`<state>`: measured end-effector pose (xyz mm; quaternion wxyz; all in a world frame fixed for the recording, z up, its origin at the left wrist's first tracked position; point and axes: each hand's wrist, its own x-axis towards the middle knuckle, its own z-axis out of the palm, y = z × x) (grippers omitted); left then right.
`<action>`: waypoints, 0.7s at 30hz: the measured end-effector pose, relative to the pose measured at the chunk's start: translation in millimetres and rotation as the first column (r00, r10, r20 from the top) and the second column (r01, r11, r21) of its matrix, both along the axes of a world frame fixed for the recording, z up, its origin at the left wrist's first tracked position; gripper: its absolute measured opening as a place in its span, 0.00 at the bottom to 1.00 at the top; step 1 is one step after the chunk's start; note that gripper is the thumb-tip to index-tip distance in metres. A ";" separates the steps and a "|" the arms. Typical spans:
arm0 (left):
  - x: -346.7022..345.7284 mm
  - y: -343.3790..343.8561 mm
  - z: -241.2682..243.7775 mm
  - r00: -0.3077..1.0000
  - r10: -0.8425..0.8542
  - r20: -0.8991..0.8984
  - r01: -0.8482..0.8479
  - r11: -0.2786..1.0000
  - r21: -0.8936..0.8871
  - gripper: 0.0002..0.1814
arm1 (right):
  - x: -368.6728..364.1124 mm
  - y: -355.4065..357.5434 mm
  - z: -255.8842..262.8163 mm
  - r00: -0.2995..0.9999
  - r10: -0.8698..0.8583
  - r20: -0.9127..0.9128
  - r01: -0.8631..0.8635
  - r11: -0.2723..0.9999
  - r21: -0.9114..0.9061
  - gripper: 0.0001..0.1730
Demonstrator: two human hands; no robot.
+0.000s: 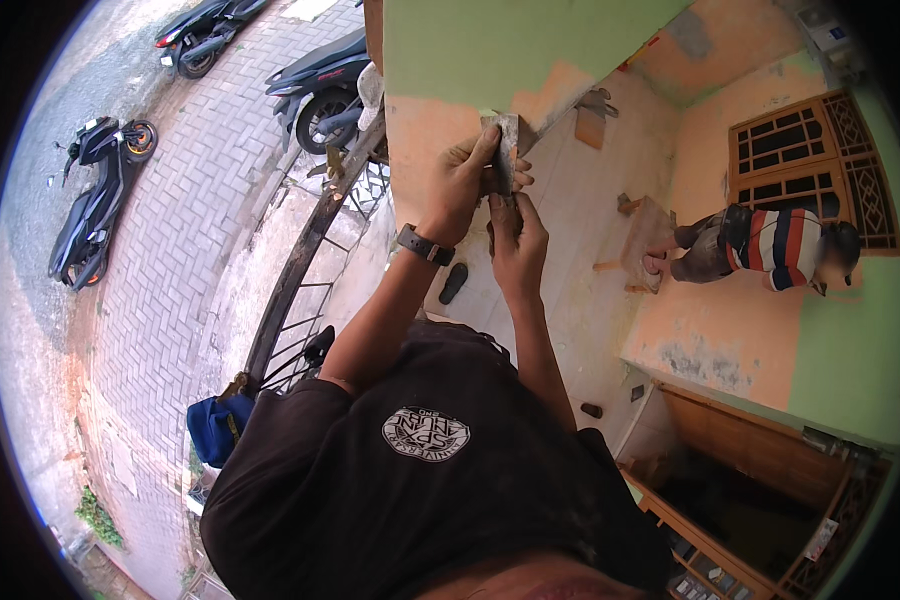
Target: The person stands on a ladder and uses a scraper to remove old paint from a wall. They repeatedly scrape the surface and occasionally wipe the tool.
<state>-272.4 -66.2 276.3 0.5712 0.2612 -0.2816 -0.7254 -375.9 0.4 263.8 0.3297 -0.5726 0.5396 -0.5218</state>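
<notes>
Both my hands are raised in front of a wall (439, 71) painted green above and peach below. They hold a flat, grey, stained scraper (508, 142), with its broad end up towards the wall. My left hand (461, 176), with a dark watch (425, 246) on the wrist, presses its thumb on the scraper's face, fingers behind. Just below, my right hand (519, 238) grips the scraper's lower end, which its fingers mostly hide. Whether the scraper touches the wall, I cannot tell.
A person (765, 240) in a striped shirt stands on a wooden bench (634, 244) at the right, beside a wooden window (787, 157). A railing (292, 262) runs along my left, with a blue bag (221, 429) near it. A black sandal (454, 283) lies on the floor; motorcycles (101, 202) stand outside.
</notes>
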 end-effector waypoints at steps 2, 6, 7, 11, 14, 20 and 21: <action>-1.3 0.5 0.8 0.999 -0.029 0.039 0.028 0.999 0.020 0.21 | -2.7 0.9 -7.2 1.000 -0.014 0.023 0.013 0.999 0.040 0.16; 1.1 -2.6 9.3 1.000 -0.003 0.023 0.004 1.000 -0.028 0.21 | -6.9 -9.5 3.8 0.999 0.055 -0.002 -0.055 0.998 -0.011 0.15; 2.0 -3.4 11.1 1.000 0.007 0.022 -0.006 0.999 -0.048 0.21 | -7.1 -5.4 2.3 0.999 0.042 0.015 -0.042 0.999 0.022 0.15; -2.2 2.4 6.7 0.997 -0.064 0.030 0.062 0.996 0.064 0.21 | -8.1 1.2 9.3 0.999 0.012 0.039 -0.016 0.996 0.089 0.18; -3.1 -0.2 2.6 0.998 -0.059 -0.014 0.059 0.998 -0.007 0.21 | -11.2 6.7 18.5 0.999 0.015 0.029 -0.019 0.989 0.148 0.19; -5.3 -4.7 7.7 0.998 -0.048 -0.041 0.048 0.999 -0.007 0.22 | -14.3 0.1 24.8 0.998 0.001 -0.059 0.008 0.989 0.148 0.20; -6.3 -3.4 6.7 0.998 -0.046 -0.049 0.045 0.999 -0.012 0.22 | -14.8 1.1 23.5 0.998 -0.007 -0.064 0.017 0.987 0.159 0.19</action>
